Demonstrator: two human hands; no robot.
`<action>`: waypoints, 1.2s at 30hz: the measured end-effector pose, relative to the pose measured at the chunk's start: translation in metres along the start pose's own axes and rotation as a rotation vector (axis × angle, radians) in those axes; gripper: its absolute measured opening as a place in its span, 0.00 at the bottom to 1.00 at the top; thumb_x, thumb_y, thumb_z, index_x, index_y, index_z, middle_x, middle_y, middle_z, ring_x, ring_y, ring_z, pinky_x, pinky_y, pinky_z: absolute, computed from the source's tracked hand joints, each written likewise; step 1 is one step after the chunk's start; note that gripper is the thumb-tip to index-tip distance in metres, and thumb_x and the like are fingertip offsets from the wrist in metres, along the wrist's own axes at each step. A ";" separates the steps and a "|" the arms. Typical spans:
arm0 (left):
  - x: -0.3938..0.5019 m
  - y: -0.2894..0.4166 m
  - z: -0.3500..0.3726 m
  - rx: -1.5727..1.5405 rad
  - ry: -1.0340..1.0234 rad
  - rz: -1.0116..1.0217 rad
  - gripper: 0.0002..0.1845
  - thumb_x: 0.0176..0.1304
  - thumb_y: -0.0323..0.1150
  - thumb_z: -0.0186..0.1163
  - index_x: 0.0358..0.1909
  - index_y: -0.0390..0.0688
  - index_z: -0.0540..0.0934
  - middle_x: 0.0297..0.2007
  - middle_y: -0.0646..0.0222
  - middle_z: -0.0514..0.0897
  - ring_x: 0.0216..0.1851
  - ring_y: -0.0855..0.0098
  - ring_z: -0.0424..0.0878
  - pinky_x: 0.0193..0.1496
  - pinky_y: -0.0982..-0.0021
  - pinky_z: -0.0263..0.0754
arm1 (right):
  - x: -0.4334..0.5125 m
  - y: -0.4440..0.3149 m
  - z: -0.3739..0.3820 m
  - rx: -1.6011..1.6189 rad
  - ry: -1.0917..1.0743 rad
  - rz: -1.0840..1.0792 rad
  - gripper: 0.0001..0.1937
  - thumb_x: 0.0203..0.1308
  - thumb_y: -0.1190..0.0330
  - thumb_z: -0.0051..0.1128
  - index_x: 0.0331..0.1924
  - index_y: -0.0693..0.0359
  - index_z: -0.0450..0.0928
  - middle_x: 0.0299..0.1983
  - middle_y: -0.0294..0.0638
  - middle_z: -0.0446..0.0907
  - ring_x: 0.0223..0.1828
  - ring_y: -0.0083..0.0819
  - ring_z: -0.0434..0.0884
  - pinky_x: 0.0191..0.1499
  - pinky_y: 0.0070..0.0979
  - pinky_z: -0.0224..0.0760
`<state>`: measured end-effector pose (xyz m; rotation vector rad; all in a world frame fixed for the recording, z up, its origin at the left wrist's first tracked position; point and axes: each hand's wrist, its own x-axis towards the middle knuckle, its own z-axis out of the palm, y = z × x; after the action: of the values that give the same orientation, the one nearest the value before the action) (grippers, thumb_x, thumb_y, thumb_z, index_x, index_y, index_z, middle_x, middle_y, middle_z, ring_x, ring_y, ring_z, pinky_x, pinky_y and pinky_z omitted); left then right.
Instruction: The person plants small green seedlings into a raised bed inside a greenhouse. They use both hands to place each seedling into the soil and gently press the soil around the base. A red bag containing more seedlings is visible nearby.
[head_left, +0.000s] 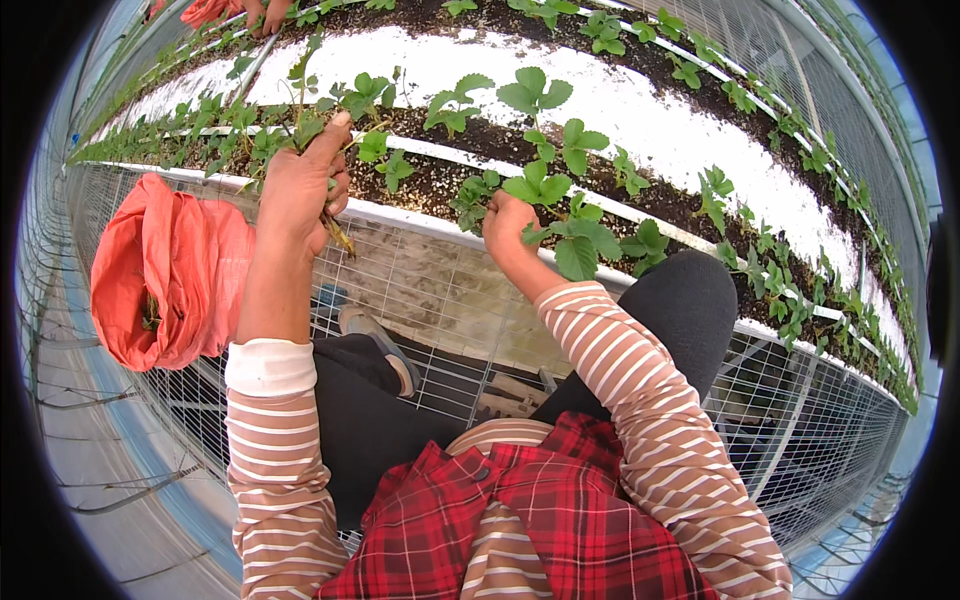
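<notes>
My left hand (304, 180) is closed around a bunch of pulled stems and leaves (306, 127), with yellowed ends (339, 236) hanging below the fist. On the right, my right hand (512, 221) reaches to the front edge of the planting bed, its fingertips among the leaves of a strawberry plant (474, 196); whether they pinch a stem is hidden. Broad green strawberry leaves (577, 244) stand just right of that hand. Dark soil with pale grains (427, 187) lies between the two hands, and a white pipe (442, 154) runs along it.
An open red woven sack (172, 277) with some plant matter inside stands at the left, beside my left forearm. White sheeting (450, 67) separates the near bed from a farther planted row (600, 37). Wire mesh (450, 300) lies below the bed. Another person's hands (266, 15) are at the top left.
</notes>
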<state>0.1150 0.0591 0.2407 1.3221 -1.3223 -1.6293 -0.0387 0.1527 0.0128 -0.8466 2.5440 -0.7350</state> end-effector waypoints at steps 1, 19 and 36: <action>0.002 -0.002 0.001 0.010 -0.009 0.007 0.13 0.63 0.42 0.66 0.31 0.46 0.76 0.16 0.83 0.63 0.14 0.86 0.58 0.15 0.80 0.50 | 0.003 0.004 -0.001 0.031 0.018 -0.071 0.06 0.52 0.70 0.57 0.34 0.59 0.82 0.27 0.50 0.81 0.31 0.48 0.81 0.35 0.41 0.72; 0.041 -0.036 0.026 0.174 -0.024 -0.113 0.18 0.63 0.46 0.66 0.34 0.40 0.77 0.17 0.83 0.65 0.13 0.86 0.59 0.15 0.80 0.49 | 0.054 -0.006 -0.034 0.404 0.231 -0.152 0.05 0.55 0.73 0.59 0.35 0.64 0.82 0.30 0.51 0.82 0.31 0.45 0.82 0.36 0.34 0.74; 0.023 -0.051 -0.004 0.125 -0.051 -0.081 0.16 0.69 0.43 0.58 0.28 0.42 0.77 0.21 0.78 0.71 0.20 0.83 0.62 0.19 0.77 0.51 | -0.036 -0.035 -0.052 0.543 -0.198 -0.225 0.11 0.60 0.70 0.56 0.41 0.67 0.84 0.29 0.43 0.84 0.26 0.30 0.80 0.33 0.28 0.74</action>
<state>0.1175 0.0509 0.1854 1.4331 -1.4382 -1.6674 -0.0208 0.1706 0.0807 -0.9565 1.9463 -1.2647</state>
